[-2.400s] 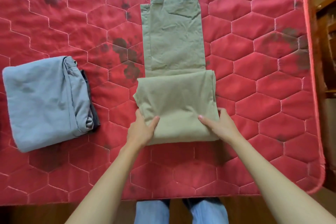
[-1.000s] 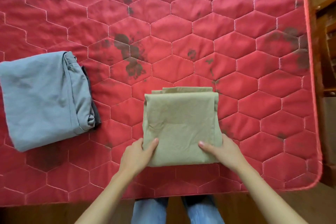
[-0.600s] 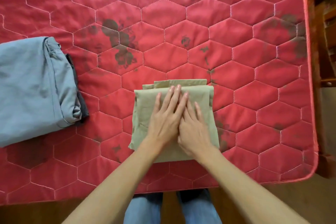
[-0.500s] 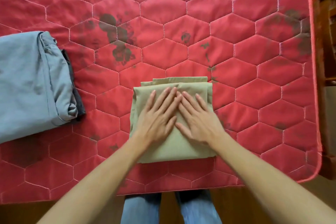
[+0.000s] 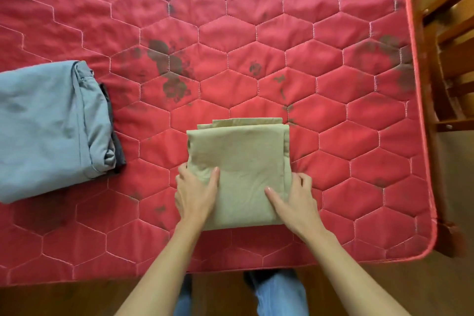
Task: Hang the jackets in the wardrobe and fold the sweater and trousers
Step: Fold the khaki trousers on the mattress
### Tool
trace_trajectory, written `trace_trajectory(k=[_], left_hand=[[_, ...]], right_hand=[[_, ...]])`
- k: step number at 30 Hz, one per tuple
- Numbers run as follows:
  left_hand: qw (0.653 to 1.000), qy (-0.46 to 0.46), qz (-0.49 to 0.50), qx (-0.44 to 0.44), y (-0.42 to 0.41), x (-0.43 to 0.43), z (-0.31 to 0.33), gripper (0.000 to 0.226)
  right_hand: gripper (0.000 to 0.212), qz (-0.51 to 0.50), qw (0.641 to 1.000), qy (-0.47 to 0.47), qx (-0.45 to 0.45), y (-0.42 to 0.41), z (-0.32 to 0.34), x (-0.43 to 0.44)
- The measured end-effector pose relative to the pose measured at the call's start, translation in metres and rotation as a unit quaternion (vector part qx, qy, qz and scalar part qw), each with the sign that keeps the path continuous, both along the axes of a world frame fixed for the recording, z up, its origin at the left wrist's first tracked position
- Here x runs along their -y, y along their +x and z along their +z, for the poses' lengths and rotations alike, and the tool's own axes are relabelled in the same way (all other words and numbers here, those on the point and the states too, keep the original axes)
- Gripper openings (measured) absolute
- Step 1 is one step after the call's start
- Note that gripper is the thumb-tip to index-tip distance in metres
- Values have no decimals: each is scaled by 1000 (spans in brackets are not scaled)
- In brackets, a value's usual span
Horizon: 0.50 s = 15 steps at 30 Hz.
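The khaki trousers [image 5: 243, 161] lie folded into a compact rectangle on the red quilted mattress [image 5: 256, 33], near its front edge. My left hand [image 5: 196, 195] holds the bundle's left edge, thumb on top and fingers at the side. My right hand [image 5: 295, 197] holds the right edge the same way, thumb on the cloth and fingers curled round the side. A blue-grey folded garment [image 5: 48, 131] lies at the left with a dark folded piece [image 5: 115, 141] showing under its right edge.
The mattress ends at the right in a piped edge [image 5: 420, 110], with a wooden frame or chair [image 5: 448, 84] beside it. Dark stains [image 5: 169, 74] mark the quilt. My jeans-clad legs [image 5: 277, 295] stand on the wooden floor at the front edge.
The trousers went from half folded to a compact rectangle. Both hands pressed flat on top of it, then slid apart to its left and right edges, where they now grip it.
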<state>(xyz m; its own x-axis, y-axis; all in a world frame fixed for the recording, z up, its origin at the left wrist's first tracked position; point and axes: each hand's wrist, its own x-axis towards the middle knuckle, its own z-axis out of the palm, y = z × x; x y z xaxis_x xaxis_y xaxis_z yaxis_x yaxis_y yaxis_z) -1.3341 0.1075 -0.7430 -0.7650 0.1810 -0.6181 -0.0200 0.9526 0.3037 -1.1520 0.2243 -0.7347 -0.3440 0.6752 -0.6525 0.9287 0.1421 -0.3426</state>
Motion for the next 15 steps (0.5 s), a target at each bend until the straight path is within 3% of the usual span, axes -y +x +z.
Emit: trace_trajectory(k=[3,5,7,9,13,15], left_hand=[[984,40,95,147,-39,5,9,70],[932,93,141,320,-64,12,18,58],[890,104,117,428,-81,15,29,48],[891,117,98,427,-97,20,38,40],[917,196,69,340,-151,46,65,38],[920,242,62,301,-189,66,89,31]], right_hand=[[61,-111,987,-112,10,-18,13,-21],[43,-213,940,-257,-64,-30,31,-36],[32,-243,900,-351,-85,-41,48,-40],[31,-244,892,-364,-112,-57,53,-33],[37,-239,904,-295,-195,-106,60,-3],[37,-236,891,-299,-245,-146,69,15]])
